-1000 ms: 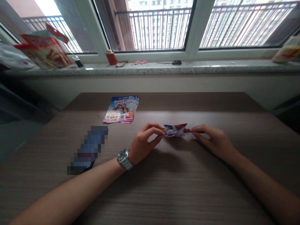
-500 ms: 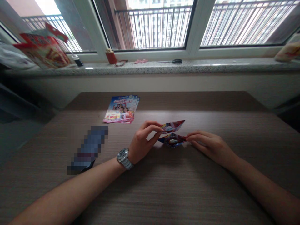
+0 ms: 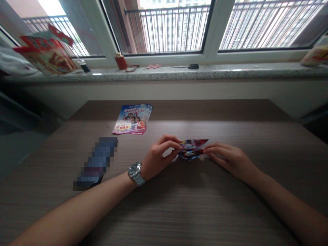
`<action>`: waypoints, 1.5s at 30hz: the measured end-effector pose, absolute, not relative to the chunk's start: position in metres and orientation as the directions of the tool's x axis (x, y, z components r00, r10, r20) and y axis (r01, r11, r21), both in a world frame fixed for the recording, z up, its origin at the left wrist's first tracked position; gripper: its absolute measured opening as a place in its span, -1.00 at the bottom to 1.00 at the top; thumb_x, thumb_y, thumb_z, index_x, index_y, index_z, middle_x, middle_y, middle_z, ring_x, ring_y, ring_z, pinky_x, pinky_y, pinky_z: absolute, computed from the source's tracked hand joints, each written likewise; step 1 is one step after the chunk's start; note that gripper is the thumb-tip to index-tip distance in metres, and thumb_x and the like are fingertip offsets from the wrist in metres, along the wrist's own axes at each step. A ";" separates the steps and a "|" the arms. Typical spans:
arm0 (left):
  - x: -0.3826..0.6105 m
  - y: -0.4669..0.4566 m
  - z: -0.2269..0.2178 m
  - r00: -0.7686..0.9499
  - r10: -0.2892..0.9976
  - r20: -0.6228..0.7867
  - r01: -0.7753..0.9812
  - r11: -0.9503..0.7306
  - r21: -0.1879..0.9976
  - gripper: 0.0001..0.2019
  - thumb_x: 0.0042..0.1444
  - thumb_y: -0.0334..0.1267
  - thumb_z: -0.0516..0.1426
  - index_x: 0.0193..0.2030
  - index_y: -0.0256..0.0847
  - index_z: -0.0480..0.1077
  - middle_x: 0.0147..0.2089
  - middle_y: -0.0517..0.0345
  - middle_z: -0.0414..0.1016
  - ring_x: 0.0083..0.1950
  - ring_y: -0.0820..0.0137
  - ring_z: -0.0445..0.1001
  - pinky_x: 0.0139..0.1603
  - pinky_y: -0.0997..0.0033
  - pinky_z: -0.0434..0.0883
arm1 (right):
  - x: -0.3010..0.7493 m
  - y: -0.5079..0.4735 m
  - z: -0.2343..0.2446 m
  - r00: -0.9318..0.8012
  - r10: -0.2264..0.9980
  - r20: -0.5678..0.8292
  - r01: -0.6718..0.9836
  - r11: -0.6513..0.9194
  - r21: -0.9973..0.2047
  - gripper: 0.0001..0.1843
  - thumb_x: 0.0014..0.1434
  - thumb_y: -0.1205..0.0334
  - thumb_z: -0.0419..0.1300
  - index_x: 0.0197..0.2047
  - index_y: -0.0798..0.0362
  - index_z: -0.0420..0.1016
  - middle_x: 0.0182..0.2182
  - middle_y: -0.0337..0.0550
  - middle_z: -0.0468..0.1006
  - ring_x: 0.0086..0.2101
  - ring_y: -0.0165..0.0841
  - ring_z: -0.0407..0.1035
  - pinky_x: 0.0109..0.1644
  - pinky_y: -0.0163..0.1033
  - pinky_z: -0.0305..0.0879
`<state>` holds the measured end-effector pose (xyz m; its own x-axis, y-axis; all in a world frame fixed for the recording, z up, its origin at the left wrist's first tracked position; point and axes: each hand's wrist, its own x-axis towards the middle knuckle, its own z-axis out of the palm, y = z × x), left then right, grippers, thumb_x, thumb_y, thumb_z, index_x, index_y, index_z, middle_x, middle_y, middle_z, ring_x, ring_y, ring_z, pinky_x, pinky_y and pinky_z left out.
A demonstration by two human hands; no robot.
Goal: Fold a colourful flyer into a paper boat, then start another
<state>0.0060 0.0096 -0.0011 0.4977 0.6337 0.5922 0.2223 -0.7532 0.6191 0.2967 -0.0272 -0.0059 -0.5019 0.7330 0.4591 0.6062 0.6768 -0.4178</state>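
Observation:
Between my hands, low over the table, is a folded glossy printed paper [image 3: 192, 145] in blue and red. A pointed upper piece overlaps a lower folded part; whether the two are joined I cannot tell. My left hand [image 3: 162, 150], with a metal watch [image 3: 136, 172] on its wrist, pinches the left end of the upper piece between thumb and fingers. The lower part's right tip is pinched by my right hand [image 3: 228, 158].
Several printed flyers [image 3: 133, 119] lie stacked at the table's back left. A blurred-out dark flat object [image 3: 96, 164] rests near my left forearm. On the windowsill [image 3: 164, 72] are scissors [image 3: 192, 66], a red container [image 3: 121, 61] and a red snack bag [image 3: 50, 53].
My left hand has lowered the upper paper piece and moved slightly right, so it now overlaps the lower part. My right hand has stayed in place.

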 end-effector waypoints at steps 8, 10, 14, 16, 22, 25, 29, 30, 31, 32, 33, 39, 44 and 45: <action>0.006 0.011 -0.005 0.547 0.648 0.530 0.226 -0.724 0.652 -0.87 0.28 -0.42 0.17 -0.09 -0.19 0.50 -0.01 0.02 0.49 0.02 0.37 0.49 0.08 0.30 0.49 | 0.294 -0.027 -0.003 -0.450 0.777 0.440 0.616 0.627 -0.477 -0.83 0.36 0.27 0.11 -0.15 -0.02 0.55 -0.18 -0.08 0.67 -0.19 -0.27 0.59 -0.09 -0.19 0.53; 0.006 0.011 -0.005 0.554 0.648 0.524 0.225 -0.722 0.655 -0.87 0.28 -0.41 0.17 -0.09 -0.19 0.51 -0.02 0.02 0.49 0.02 0.37 0.49 0.08 0.30 0.50 | 0.294 -0.027 -0.003 -0.431 0.787 0.442 0.617 0.614 -0.492 -0.85 0.36 0.25 0.12 -0.16 -0.03 0.54 -0.20 -0.10 0.68 -0.22 -0.27 0.60 -0.10 -0.20 0.54; 0.006 0.011 -0.004 0.568 0.648 0.507 0.229 -0.716 0.659 -0.86 0.26 -0.43 0.18 -0.10 -0.18 0.52 -0.01 0.03 0.48 0.02 0.37 0.50 0.08 0.31 0.49 | 0.295 -0.027 -0.005 -0.404 0.798 0.448 0.624 0.598 -0.503 -0.89 0.35 0.23 0.15 -0.16 -0.03 0.52 -0.23 -0.13 0.69 -0.25 -0.28 0.61 -0.13 -0.23 0.54; 0.006 0.010 -0.005 0.572 0.648 0.503 0.233 -0.716 0.658 -0.86 0.25 -0.44 0.19 -0.11 -0.17 0.52 -0.01 0.04 0.48 0.02 0.37 0.50 0.09 0.31 0.49 | 0.296 -0.027 -0.007 -0.392 0.804 0.448 0.629 0.589 -0.507 -0.89 0.35 0.22 0.16 -0.15 -0.02 0.52 -0.23 -0.13 0.69 -0.26 -0.29 0.61 -0.14 -0.24 0.54; 0.006 0.009 -0.004 0.582 0.636 0.507 0.220 -0.723 0.655 -0.88 0.26 -0.42 0.19 -0.11 -0.19 0.53 -0.01 0.03 0.48 0.02 0.38 0.50 0.07 0.34 0.49 | 0.297 -0.027 -0.009 -0.371 0.820 0.436 0.651 0.565 -0.508 -0.89 0.34 0.22 0.16 -0.15 -0.02 0.52 -0.24 -0.14 0.70 -0.28 -0.27 0.62 -0.18 -0.23 0.55; 0.006 0.009 -0.003 0.578 0.639 0.508 0.223 -0.722 0.655 -0.88 0.26 -0.42 0.18 -0.11 -0.19 0.53 -0.02 0.02 0.49 0.01 0.37 0.50 0.07 0.31 0.50 | 0.296 -0.027 -0.007 -0.366 0.828 0.424 0.654 0.553 -0.516 -0.88 0.34 0.20 0.16 -0.16 -0.02 0.53 -0.25 -0.15 0.70 -0.29 -0.27 0.62 -0.20 -0.22 0.56; 0.006 0.009 -0.002 0.574 0.633 0.519 0.215 -0.728 0.651 -0.86 0.26 -0.43 0.18 -0.10 -0.18 0.52 -0.01 0.02 0.48 0.02 0.37 0.50 0.08 0.32 0.50 | 0.296 -0.027 -0.006 -0.387 0.816 0.430 0.640 0.573 -0.511 -0.88 0.34 0.21 0.15 -0.18 -0.02 0.53 -0.26 -0.15 0.70 -0.30 -0.28 0.61 -0.19 -0.24 0.54; 0.006 0.009 -0.002 0.577 0.630 0.519 0.214 -0.730 0.649 -0.86 0.26 -0.44 0.18 -0.10 -0.18 0.52 -0.01 0.02 0.48 0.02 0.37 0.50 0.08 0.32 0.51 | 0.296 -0.027 -0.006 -0.390 0.811 0.436 0.640 0.579 -0.505 -0.89 0.34 0.22 0.16 -0.18 -0.03 0.53 -0.25 -0.16 0.70 -0.29 -0.29 0.61 -0.19 -0.24 0.54; 0.007 0.009 -0.002 0.580 0.628 0.519 0.214 -0.732 0.646 -0.86 0.26 -0.44 0.18 -0.10 -0.18 0.52 -0.01 0.02 0.48 0.02 0.37 0.50 0.08 0.31 0.51 | 0.296 -0.027 -0.006 -0.394 0.807 0.441 0.641 0.585 -0.498 -0.89 0.34 0.23 0.16 -0.18 -0.03 0.53 -0.25 -0.16 0.70 -0.29 -0.29 0.61 -0.19 -0.25 0.54; 0.007 0.009 -0.003 0.584 0.626 0.517 0.216 -0.733 0.644 -0.86 0.26 -0.43 0.18 -0.10 -0.18 0.52 -0.01 0.02 0.48 0.02 0.37 0.51 0.07 0.31 0.51 | 0.296 -0.027 -0.007 -0.397 0.804 0.443 0.642 0.588 -0.492 -0.89 0.33 0.23 0.16 -0.18 -0.03 0.53 -0.25 -0.17 0.69 -0.29 -0.29 0.61 -0.19 -0.24 0.54; 0.007 0.009 -0.003 0.587 0.625 0.515 0.218 -0.734 0.643 -0.86 0.26 -0.43 0.18 -0.10 -0.18 0.52 -0.01 0.02 0.48 0.02 0.37 0.51 0.07 0.30 0.52 | 0.296 -0.027 -0.007 -0.397 0.801 0.448 0.643 0.591 -0.487 -0.89 0.33 0.23 0.16 -0.18 -0.04 0.52 -0.26 -0.17 0.69 -0.30 -0.29 0.61 -0.19 -0.24 0.54; 0.007 0.009 -0.006 0.597 0.618 0.512 0.222 -0.740 0.635 -0.87 0.27 -0.42 0.18 -0.10 -0.18 0.52 0.01 0.02 0.46 0.00 0.39 0.53 0.07 0.33 0.53 | 0.295 -0.028 -0.005 -0.362 0.816 0.451 0.661 0.566 -0.493 -0.92 0.31 0.23 0.17 -0.17 -0.03 0.50 -0.31 -0.17 0.69 -0.36 -0.30 0.60 -0.24 -0.25 0.54; 0.007 0.008 -0.007 0.600 0.613 0.514 0.227 -0.747 0.625 -0.87 0.27 -0.43 0.18 -0.10 -0.19 0.51 0.01 0.02 0.45 0.00 0.40 0.52 0.07 0.36 0.52 | 0.297 -0.029 -0.012 -0.332 0.833 0.443 0.659 0.541 -0.523 -0.81 0.27 0.19 0.24 -0.05 -0.03 0.44 -0.27 -0.14 0.67 -0.32 -0.26 0.61 -0.24 -0.21 0.57; 0.008 0.008 -0.007 0.600 0.612 0.516 0.228 -0.749 0.623 -0.87 0.27 -0.42 0.18 -0.10 -0.19 0.51 0.01 0.02 0.46 0.00 0.40 0.52 0.07 0.36 0.52 | 0.298 -0.029 -0.013 -0.330 0.831 0.448 0.653 0.544 -0.527 -0.74 0.26 0.17 0.26 0.01 -0.03 0.42 -0.23 -0.12 0.67 -0.28 -0.25 0.61 -0.20 -0.18 0.58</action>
